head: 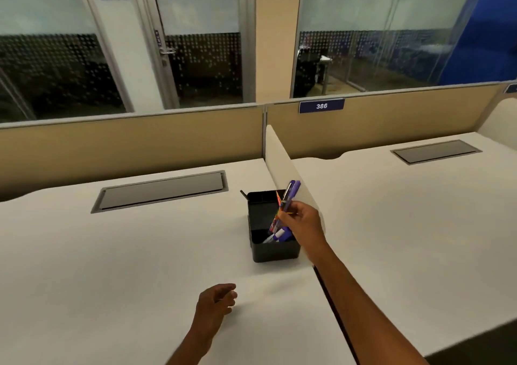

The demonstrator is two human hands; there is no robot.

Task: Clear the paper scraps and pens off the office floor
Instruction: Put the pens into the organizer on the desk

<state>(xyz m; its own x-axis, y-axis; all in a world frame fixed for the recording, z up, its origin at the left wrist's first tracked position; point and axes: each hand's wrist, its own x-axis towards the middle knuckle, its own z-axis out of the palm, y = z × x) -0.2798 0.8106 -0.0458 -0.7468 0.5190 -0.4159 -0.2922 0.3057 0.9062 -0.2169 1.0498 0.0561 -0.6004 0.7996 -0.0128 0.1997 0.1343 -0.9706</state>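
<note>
My right hand (303, 220) grips a small bunch of pens (286, 201), purple and multicoloured, tilted with their lower ends over a black desk organiser (275, 250). The organiser stands on the white desk (126, 266) against the low divider. A white and purple pen (275, 236) lies inside its front compartment, and a dark pen tip sticks up at its back left corner. My left hand (216, 301) hovers low over the desk near the front, fingers loosely curled, holding nothing. The floor and any paper scraps are out of view.
A white divider panel (282, 166) separates this desk from the neighbouring desk (405, 211). Each desk has a grey cable hatch (162, 191). A tan partition with a "386" label (321, 106) runs behind, with glass office walls and a door beyond.
</note>
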